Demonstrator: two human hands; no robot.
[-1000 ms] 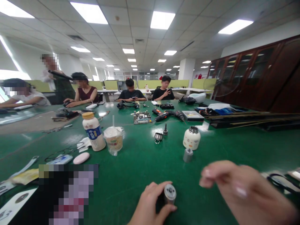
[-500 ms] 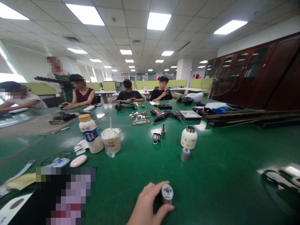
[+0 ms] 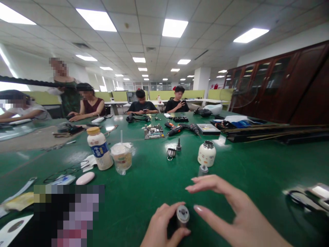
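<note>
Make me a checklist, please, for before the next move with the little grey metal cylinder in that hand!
1. Left hand gripping the little grey metal cylinder: ok, fingers and thumb are around it.
2. Right hand free: ok, open and holding nothing.
3. Cylinder's round top uncovered: ok.
4. Cylinder's bottom resting on the shiny green table: cannot tell.
5. Second grey metal cylinder in full sight: not ok, the right hand hides its lower part.
6. Round cream bottle with drawings closed: not ok, its mouth is open.
</note>
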